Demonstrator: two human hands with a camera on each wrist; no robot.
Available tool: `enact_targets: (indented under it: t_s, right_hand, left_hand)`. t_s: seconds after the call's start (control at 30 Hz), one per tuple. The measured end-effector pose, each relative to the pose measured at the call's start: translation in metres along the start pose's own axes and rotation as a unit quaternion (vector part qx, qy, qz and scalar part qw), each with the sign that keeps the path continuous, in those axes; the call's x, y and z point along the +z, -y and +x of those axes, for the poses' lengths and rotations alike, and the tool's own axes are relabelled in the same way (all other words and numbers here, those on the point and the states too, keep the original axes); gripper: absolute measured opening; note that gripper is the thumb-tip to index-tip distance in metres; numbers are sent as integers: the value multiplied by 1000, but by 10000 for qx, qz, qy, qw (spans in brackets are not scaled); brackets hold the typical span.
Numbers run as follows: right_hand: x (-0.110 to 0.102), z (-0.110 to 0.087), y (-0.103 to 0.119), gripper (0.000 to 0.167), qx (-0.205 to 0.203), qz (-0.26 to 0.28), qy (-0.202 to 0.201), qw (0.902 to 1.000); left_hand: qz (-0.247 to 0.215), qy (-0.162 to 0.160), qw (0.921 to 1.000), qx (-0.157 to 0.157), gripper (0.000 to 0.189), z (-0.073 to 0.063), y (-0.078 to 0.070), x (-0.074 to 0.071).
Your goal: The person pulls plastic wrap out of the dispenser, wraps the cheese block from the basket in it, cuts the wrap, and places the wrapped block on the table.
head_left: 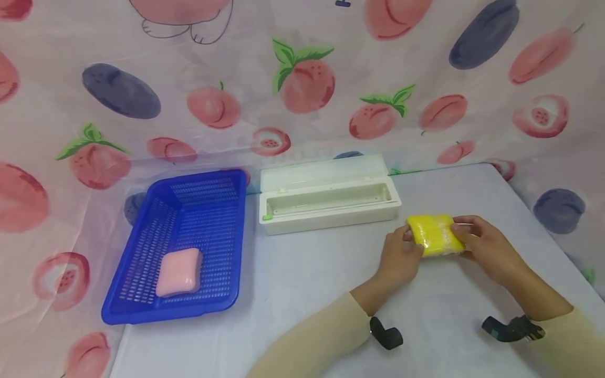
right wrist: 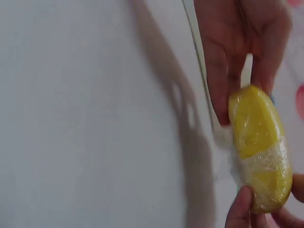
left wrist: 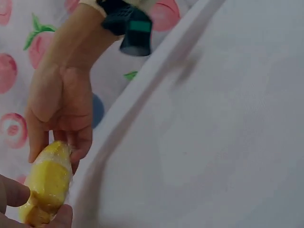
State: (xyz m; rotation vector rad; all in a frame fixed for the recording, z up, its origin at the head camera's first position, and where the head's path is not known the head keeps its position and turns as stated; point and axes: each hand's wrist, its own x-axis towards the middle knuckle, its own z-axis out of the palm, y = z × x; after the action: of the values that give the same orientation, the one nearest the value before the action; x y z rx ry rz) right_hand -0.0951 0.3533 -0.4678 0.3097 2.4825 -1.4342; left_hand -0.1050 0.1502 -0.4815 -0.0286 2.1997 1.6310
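Note:
A yellow bar of soap [head_left: 432,234], wrapped in clear plastic film, is held up over the right part of the table. My left hand [head_left: 400,253] pinches its left end between thumb and fingers. At the opposite end my right hand [head_left: 487,247] grips it the same way. In the left wrist view the film looks bunched and whitish across the yellow soap [left wrist: 47,183]. The right wrist view shows a shiny band of film around the soap [right wrist: 259,133]. To the left, a pink bar of soap [head_left: 179,272] lies in a blue plastic basket [head_left: 236,286].
A long white box [head_left: 331,218], its lid [head_left: 326,173] raised at the back, stands between the basket and my hands. It resembles a film dispenser, with a small green piece at its left end. Behind the white table [head_left: 293,304] hangs a fruit-print cloth [head_left: 331,31].

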Motion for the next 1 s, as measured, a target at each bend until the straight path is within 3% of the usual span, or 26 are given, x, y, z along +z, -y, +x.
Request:
enact_targets:
  t_s: [0.13,0.27,0.47,0.8,0.9,1.0]
  right_hand:
    - [-11,12,-15,70,-156,-392,0,9991]
    - [-11,17,-22,68,-307,-1050,-321,9935]
    - [-9,16,-20,63,-426,-1332,-613,9883]
    - [-8,19,-15,62,-164,-1718,-562,9834]
    - [-8,21,-17,64,-76,-1768,-560,9826]
    - [-10,22,-18,65,-59,-1865,-491,9812]
  left_hand:
    - [462,146,9988,0,60,10,7,19]
    - [1205,162,9924,188,65,14,10,27]
    - [1827,241,9816,492,66,17,9,27]
    - [2739,592,9552,956,61,17,7,20]
    - [2816,687,9524,947,61,18,6,18]
    - [2680,793,9566,823,62,22,8,17]
